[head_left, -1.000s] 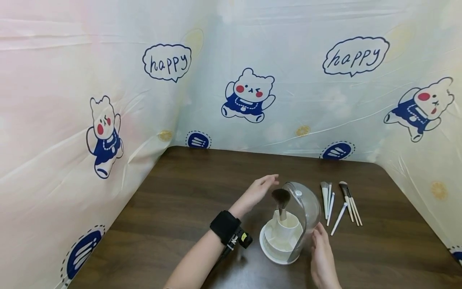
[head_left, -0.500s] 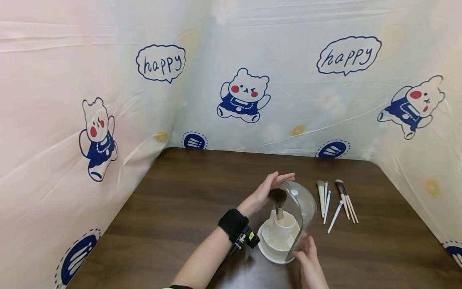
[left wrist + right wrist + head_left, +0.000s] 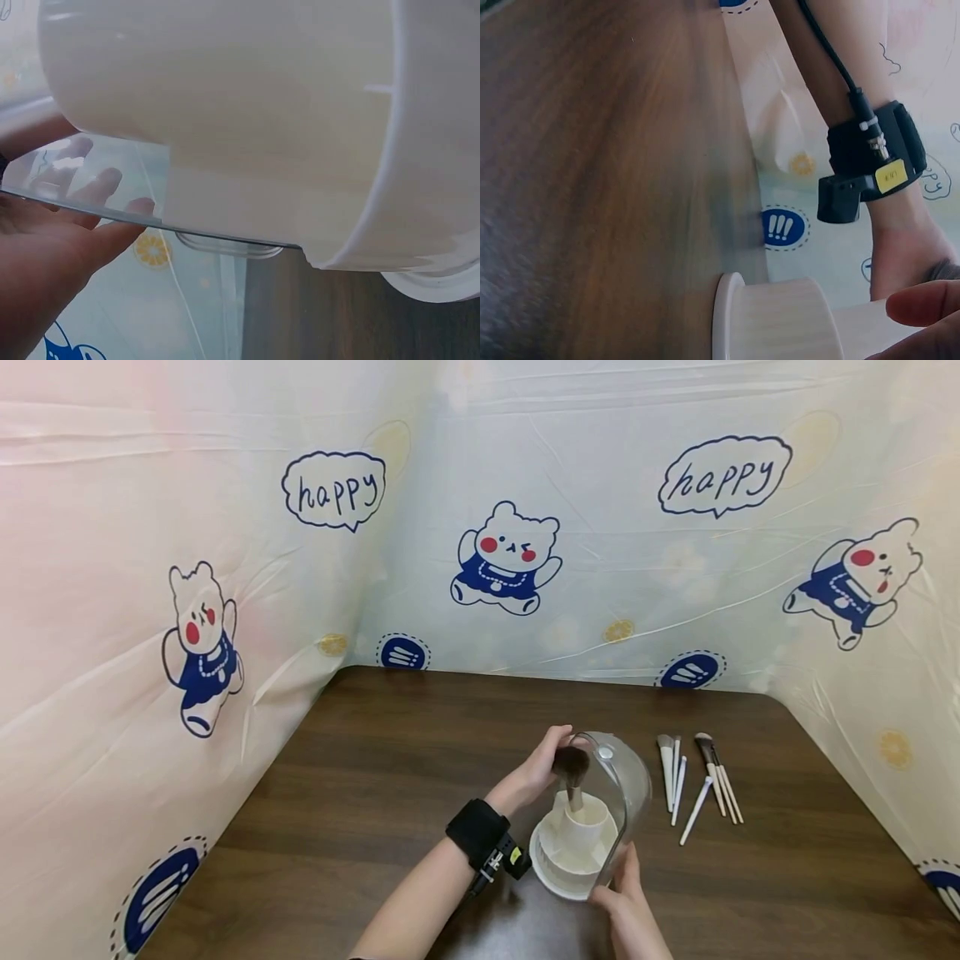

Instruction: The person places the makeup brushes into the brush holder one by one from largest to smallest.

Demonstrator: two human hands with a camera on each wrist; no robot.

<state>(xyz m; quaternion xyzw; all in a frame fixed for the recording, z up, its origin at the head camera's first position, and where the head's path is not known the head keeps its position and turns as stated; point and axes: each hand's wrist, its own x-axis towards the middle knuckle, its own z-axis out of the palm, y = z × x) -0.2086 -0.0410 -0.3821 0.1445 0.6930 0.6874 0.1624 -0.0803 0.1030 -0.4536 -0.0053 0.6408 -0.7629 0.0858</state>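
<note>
A white makeup brush holder (image 3: 564, 887) with a round base stands on the table, its clear domed cover (image 3: 634, 789) swung to the right side. One large fluffy makeup brush (image 3: 572, 767) sits upright in the holder's middle cup. My left hand (image 3: 531, 777) holds the cover's far edge; in the left wrist view its fingers (image 3: 101, 185) show through the clear plastic. At the near edge, my right hand (image 3: 632, 906) grips the cover between thumb and fingers. In the right wrist view, the thumb (image 3: 922, 302) is beside the white holder (image 3: 780, 319).
Several makeup brushes (image 3: 678, 789) with pale handles lie on the dark wooden table (image 3: 420, 735) to the right of the holder. A printed cloth (image 3: 637, 568) hangs round the table's back and sides. My left wrist carries a black strap and camera (image 3: 483, 839).
My left hand has reached right to the cover's far edge, and its fingers have closed in. My right hand has moved left, its thumb now at the near edge. The holder has shifted slightly left in view.
</note>
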